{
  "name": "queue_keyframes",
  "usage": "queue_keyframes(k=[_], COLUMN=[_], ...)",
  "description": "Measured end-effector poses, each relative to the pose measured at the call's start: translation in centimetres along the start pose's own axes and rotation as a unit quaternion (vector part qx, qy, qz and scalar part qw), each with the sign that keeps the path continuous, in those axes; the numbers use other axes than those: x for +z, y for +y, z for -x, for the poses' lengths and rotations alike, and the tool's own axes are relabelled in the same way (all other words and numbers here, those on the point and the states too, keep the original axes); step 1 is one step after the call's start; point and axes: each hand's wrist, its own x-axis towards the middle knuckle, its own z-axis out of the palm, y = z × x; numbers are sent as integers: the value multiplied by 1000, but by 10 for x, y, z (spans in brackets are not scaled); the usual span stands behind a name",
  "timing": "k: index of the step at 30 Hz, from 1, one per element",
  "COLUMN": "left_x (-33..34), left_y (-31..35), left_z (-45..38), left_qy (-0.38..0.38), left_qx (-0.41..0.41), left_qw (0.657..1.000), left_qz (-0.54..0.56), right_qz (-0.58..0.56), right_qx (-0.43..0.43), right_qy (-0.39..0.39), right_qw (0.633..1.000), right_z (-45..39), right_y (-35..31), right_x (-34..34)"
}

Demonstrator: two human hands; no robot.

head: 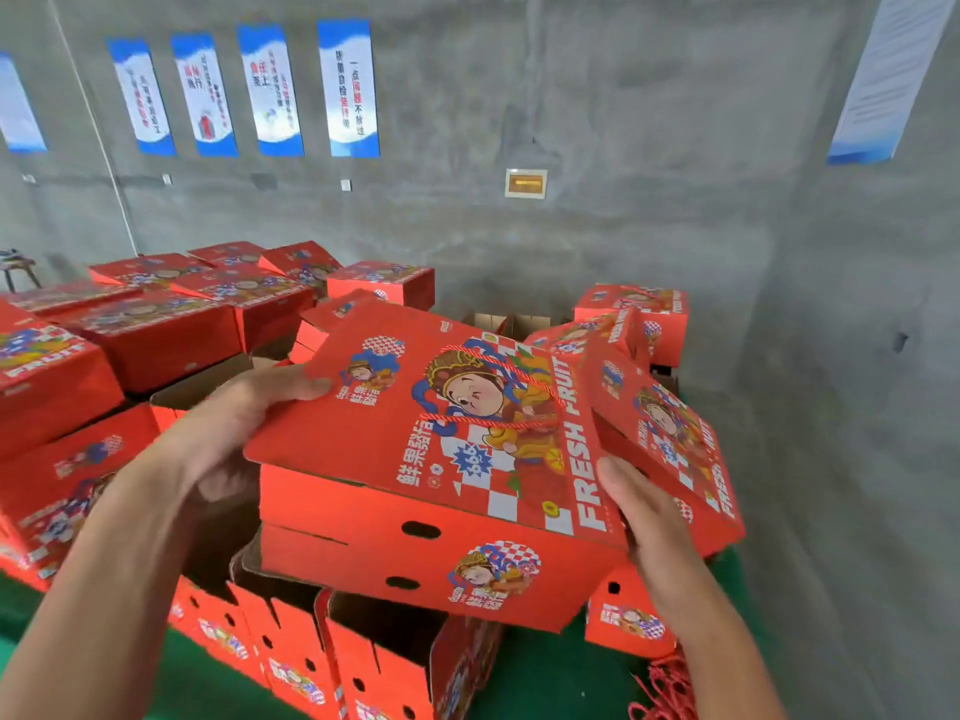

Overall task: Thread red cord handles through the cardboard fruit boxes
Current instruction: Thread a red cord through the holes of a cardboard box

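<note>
Both hands [244, 407] [639, 506] grip box [441, 522] lid edges | green floor [545, 678] right

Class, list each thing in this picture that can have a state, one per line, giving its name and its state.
Held box: lid down, tilted, lifted in both hands.
Red cord handle: already threaded through the lid.
Left hand: grips the lid's left edge.
Right hand: holds the lid's right edge.
Boxes below: open-topped.
Spare red cords: loose, bottom right.

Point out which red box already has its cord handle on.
The box held in both hands: a red cord loops across its lid. The open boxes below it show none.
</note>
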Motion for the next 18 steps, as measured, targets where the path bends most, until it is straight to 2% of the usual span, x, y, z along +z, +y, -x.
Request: queue_keyframes(k=[2,5,9,12,18], left_x=[-42,-90,-125,-136,-139], left_y=[1,2,2,1,-1], left_z=[-21,-75,-166,-239,-364], left_qy=[-35,-32,-16,-16,32], left_qx=[6,8,15,18,22], left_qw=[999,999,998,998,997], left_qz=[2,28,54,50,67], right_qz=[16,38,32,54,159], right_qx=[-25,-45,-33,-16,22], right_qy=[-13,-24,29,59,62], right_qw=[999,998,998,997,985], right_z=[-25,-70,-151,-211,-305], right_y=[-4,-5,5,15,33], right_x=[35,89,135,150,158])
